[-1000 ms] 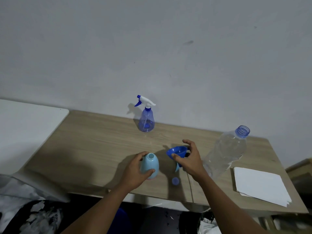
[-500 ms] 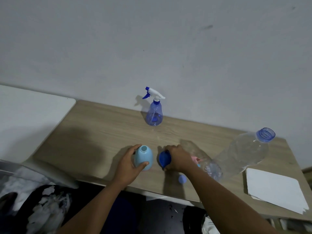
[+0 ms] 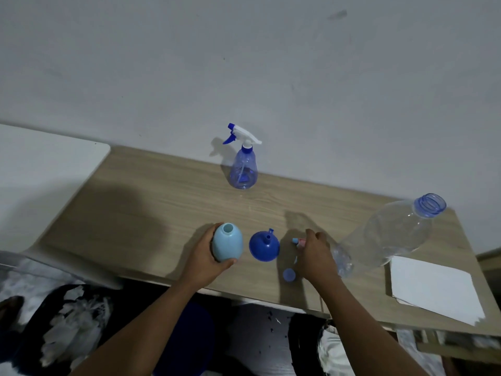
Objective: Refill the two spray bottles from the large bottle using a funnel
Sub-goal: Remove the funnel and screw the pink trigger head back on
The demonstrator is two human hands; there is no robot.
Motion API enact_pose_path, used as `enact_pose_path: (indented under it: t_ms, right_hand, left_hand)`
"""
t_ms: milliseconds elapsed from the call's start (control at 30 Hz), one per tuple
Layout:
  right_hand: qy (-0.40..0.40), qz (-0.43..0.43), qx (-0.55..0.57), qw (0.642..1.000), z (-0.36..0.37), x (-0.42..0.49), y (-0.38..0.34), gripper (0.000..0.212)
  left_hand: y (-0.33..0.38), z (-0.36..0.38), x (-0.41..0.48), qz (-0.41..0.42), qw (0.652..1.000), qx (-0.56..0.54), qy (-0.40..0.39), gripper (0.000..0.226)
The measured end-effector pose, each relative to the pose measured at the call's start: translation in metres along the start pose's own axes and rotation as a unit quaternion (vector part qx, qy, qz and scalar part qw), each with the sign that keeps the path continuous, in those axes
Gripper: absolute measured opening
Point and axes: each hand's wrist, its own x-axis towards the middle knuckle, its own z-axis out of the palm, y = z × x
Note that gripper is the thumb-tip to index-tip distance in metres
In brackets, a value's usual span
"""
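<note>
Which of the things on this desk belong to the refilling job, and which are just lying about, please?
Belongs to the job: light blue bottle, gripped by the left hand; blue funnel, upside down; large clear bottle, uncapped; trigger spray bottle; small blue cap; pink-tipped piece by the right hand.
Just lying about: white sheets, far right.

Two spray bottles on the tabletop, folks: the clear-blue spray bottle at the back edge and the pale-blue spray bottle near the front edge, plus just one large bottle towards the right edge. One funnel, one small blue cap by the front edge, one little pink-and-blue piece, and one stack of white paper on the front right corner. And two hands in play: left hand, right hand.
</note>
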Motion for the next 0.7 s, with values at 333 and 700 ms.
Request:
enact_pose_path:
  t_ms: [333,700]
  right_hand:
    - [0.003,-0.003,-0.180,0.984,-0.008,-0.016,0.010,0.036]
    - [0.005,-0.003,-0.021,1.000,0.004,-0.019,0.021,0.035]
  left_hand:
    - [0.008,0.016,0.002,-0.001,1.000,-0.012,-0.020,0.086]
    - [0.006,0.022,0.001,-0.012,1.000,0.000,-0.022,0.088]
